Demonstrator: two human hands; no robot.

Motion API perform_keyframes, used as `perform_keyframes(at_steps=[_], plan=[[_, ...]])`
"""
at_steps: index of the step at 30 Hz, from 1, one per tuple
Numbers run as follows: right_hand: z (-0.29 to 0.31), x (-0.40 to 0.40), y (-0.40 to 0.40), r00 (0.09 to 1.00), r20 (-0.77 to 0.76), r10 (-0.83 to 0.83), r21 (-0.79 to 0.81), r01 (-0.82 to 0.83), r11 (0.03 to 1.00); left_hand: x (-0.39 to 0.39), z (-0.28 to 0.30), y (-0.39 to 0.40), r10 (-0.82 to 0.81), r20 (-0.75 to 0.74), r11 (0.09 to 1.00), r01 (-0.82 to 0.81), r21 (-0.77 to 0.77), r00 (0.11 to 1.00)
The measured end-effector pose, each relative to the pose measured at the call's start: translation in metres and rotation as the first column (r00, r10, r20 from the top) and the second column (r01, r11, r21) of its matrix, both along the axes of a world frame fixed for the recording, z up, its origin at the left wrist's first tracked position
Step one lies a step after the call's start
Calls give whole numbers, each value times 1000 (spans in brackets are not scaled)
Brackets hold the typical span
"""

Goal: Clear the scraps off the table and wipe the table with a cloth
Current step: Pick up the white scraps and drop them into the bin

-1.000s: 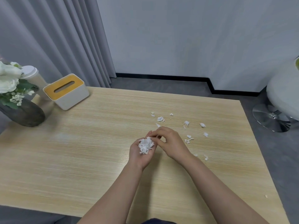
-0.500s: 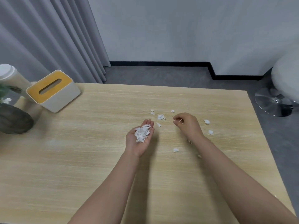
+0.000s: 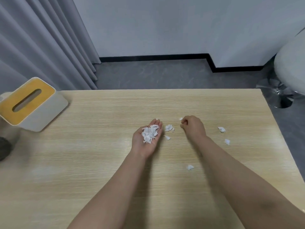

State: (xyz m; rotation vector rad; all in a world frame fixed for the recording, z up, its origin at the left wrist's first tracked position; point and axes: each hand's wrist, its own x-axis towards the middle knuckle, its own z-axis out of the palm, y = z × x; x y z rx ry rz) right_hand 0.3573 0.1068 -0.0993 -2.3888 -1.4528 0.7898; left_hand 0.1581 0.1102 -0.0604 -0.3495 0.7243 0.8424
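Note:
Small white paper scraps lie scattered on the light wooden table (image 3: pixel 82 162). My left hand (image 3: pixel 142 146) is held palm up, fingers nearly straight, with a pile of gathered scraps (image 3: pixel 150 133) resting in it. Two loose scraps (image 3: pixel 169 127) lie just right of its fingertips. My right hand (image 3: pixel 194 128) hovers palm down a little to the right, fingers curled and thumb pinched against the forefinger. One tiny scrap (image 3: pixel 181 119) sits right at those fingertips. More scraps lie further right (image 3: pixel 221 129) (image 3: pixel 227 141), and one (image 3: pixel 190 167) lies beside my right forearm.
A white tissue box with a yellow top (image 3: pixel 28 103) stands at the table's far left, with a dark vase (image 3: pixel 4 151) at the left edge. Grey curtains hang behind. A white chair on a chrome base (image 3: pixel 280 96) stands off the table's far right corner.
My right hand left the left palm and moved right to the scattered scraps. The left hand spread flatter under its pile. The view shifted right, and the flowers are out of view.

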Motion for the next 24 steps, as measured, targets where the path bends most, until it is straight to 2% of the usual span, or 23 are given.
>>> perform_keyframes(at_steps=[5,9,11,17,20,24], plan=[[-1,6,7,996,14,87,-43,-86,995,6,-10,7,2,-32,1000,-3,-17,999],[2,10,12,981,65,182,177,-191,965,16,-13,8,16,-52,999,-18,-37,999],[2,11,17,974,82,212,214,-225,951,22,-12,8,12,-63,999,-14,-42,998],[-5,8,19,931,144,335,74,-348,935,29,-9,3,4,-59,999,-6,-34,998],[-4,7,18,927,157,340,61,-353,934,28,-7,-2,15,-37,999,-16,-28,999],[7,1,14,968,71,241,116,-248,962,25,-3,-10,17,-3,1000,-17,-7,1000]])
